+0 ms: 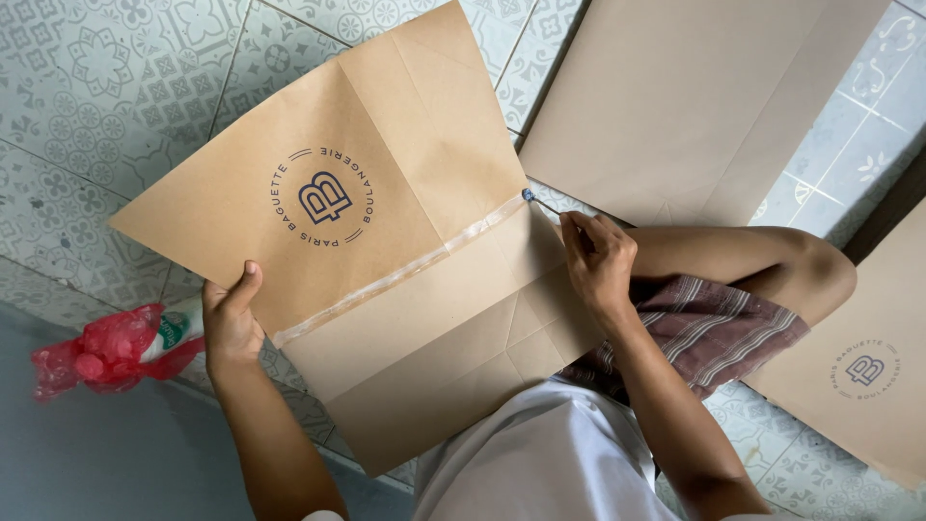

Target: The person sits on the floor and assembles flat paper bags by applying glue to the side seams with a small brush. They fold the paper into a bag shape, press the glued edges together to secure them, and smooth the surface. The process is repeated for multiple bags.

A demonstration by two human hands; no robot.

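The brown paper sheet (pixel 386 251) fills the middle of the frame, a glossy strip of tape (pixel 405 272) running across it. The left hand (pixel 231 323) grips its lower-left edge, thumb on top. The right hand (pixel 598 256) pinches closed at the tape's right end (beside a small blue-tipped tool (pixel 530 196)). Keeping the sheet taut there should help the strip lie flat.

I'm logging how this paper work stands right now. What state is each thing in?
Brown paper sheet: creased, held up off the floor, glossy strip across it.
Left hand: gripping the sheet's left edge.
Right hand: pinching a thin blue-tipped tool at the strip's end.
Second sheet: flat on the tiled floor.
Red plastic bag: crumpled, holding a bottle.
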